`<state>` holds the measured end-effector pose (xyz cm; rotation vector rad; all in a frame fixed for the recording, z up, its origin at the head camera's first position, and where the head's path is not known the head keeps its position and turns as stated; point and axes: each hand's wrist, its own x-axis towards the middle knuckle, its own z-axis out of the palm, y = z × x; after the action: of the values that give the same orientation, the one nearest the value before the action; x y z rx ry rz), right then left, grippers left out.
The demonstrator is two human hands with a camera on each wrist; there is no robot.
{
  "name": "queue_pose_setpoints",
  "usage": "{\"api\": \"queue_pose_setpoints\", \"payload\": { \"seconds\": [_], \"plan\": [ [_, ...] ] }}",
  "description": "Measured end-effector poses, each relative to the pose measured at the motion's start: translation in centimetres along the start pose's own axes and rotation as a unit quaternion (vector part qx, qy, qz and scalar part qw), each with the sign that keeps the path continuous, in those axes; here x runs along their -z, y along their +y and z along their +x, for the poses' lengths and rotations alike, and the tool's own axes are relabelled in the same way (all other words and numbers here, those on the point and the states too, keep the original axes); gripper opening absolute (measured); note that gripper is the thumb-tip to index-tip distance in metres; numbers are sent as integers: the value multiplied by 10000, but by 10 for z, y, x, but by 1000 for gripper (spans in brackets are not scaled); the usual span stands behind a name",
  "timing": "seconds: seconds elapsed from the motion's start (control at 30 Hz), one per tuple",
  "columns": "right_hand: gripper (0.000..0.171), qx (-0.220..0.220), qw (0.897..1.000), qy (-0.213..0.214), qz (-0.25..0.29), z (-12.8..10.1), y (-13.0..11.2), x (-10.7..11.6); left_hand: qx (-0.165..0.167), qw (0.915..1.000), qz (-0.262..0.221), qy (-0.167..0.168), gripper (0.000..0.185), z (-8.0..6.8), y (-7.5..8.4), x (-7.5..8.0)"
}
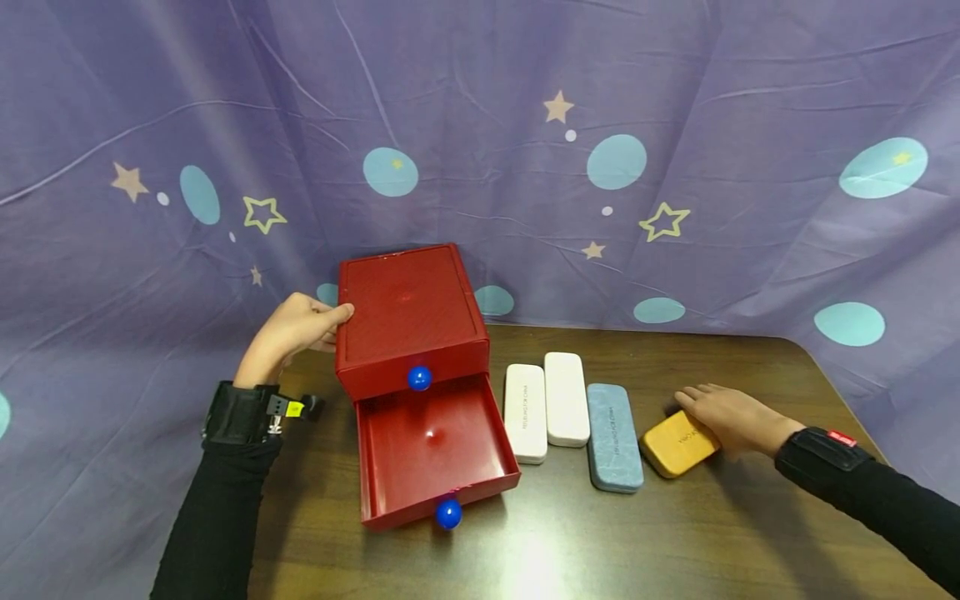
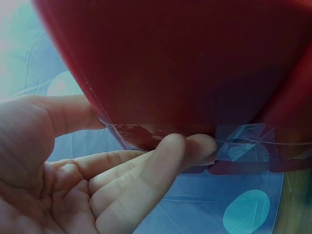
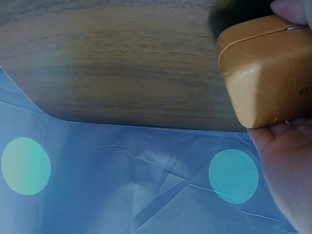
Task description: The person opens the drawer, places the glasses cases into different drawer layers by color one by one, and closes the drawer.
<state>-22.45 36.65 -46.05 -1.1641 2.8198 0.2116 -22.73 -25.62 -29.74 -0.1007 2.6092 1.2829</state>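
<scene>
Left hand (image 1: pixel 294 327) pinches the box (image 1: pixel 408 312), likely steadying it; right hand (image 1: pixel 738 417) grips the yellow case (image 1: pixel 673 450), seemingly for lifting, which calls for firm hold; drawer (image 1: pixel 405 454) open between them

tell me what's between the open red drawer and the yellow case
In the head view, two white cases and then a blue case lie between the open red drawer and the yellow case.

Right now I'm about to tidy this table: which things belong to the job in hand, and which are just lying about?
In the job:
red drawer unit, held at its side by the left grip
open lower drawer
yellow case, held by the right grip

Untouched, apparently just lying about:
nearer white case
farther white case
blue case
</scene>
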Motion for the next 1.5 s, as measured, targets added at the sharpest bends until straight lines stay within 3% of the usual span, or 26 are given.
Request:
{"api": "queue_pose_setpoints", "payload": {
  "seconds": [0.37, 0.57, 0.73, 1.0, 1.13, 1.5],
  "plan": [
    [88, -338, 9988, -363, 5, -14, -9, 8, 19, 10000, 42, 23, 58, -1, -1, 1],
    [87, -246, 9997, 18, 49, -25, -13, 16, 72, 10000, 9, 12, 59, 0, -2, 1],
    [79, -392, 9990, 17, 201, -31, -17, 25, 111, 9999, -64, -42, 60, -1, -3, 2],
    [54, -581, 9906, -281, 1210, -40, -27, 39, 58, 9999, -69, -48, 58, -1, -2, 1],
    [52, -639, 9895, -122, 1293, -41, -30, 47, 29, 10000, -63, -34, 57, 0, -1, 1],
    [66, -971, 9892, 749, 797, -31, -44, 75, 33, 10000, -71, 5, 56, -1, 0, 1]
  ]
}}
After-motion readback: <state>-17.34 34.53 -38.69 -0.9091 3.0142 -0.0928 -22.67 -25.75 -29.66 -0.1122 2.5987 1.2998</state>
